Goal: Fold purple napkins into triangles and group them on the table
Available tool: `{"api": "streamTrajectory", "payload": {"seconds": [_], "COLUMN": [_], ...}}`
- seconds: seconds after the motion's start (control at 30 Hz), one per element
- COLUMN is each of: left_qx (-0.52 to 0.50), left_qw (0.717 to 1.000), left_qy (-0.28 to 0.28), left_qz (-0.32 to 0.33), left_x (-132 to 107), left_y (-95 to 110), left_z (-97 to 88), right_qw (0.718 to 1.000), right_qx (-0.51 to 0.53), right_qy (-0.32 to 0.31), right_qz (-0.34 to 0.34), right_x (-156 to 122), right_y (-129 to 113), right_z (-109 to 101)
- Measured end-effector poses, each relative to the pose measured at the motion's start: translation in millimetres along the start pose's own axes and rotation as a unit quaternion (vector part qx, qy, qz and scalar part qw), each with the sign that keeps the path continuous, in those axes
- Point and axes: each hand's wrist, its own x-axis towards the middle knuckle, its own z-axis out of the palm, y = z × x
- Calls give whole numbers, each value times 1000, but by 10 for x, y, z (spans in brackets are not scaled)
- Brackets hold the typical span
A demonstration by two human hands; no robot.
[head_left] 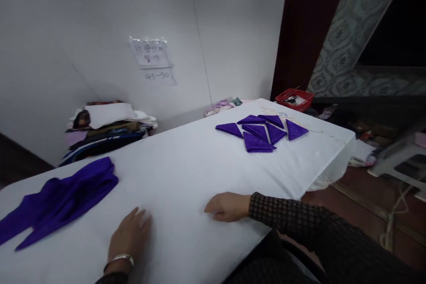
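My left hand point(130, 236) is open, slightly blurred, over the white-covered bench point(179, 159). My right hand point(228, 207) is palm down, fingers bent; can't tell if closed. Loose purple cloth point(75, 199) lies rumpled left of my left hand. Folded purple triangles point(257, 143) sit grouped beyond my right, red basket point(304, 106) past them.

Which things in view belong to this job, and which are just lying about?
Probably the job's:
- loose purple cloth
- folded purple triangles
- white-covered table, under both

Apparently just lying about:
- fabric pile
- pastel cloth
- red basket
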Motion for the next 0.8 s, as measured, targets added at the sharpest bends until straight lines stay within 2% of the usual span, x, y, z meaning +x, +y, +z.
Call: {"api": "streamTrajectory", "payload": {"seconds": [0.07,0.13,0.2,0.3,0.47,0.63,0.8], "left_qx": [14,15,13,12,4,10,21], "left_qw": [999,998,997,993,990,980,966], "left_qy": [-20,-31,-30,-39,-31,5,37], "left_qz": [-41,-59,-76,-107,-138,-200,-255], "left_x": [68,133,191,267,410,584,811], "left_y": [-253,-382,-404,-334,-327,-533,-713], "left_z": [-139,-261,-361,-461,-465,-426,-512], "right_qw": [1000,1000,999,998,988,983,981], "right_qx": [-7,-19,-31,-52,-108,-135,-146], "right_qy": [9,22,31,38,67,111,114], "right_qz": [-12,-10,1,27,89,63,54], "right_x": [91,178,261,351,340,238,182], "right_y": [-20,-24,-4,88,385,634,706], "right_z": [13,-6,-34,-31,177,395,458]}}
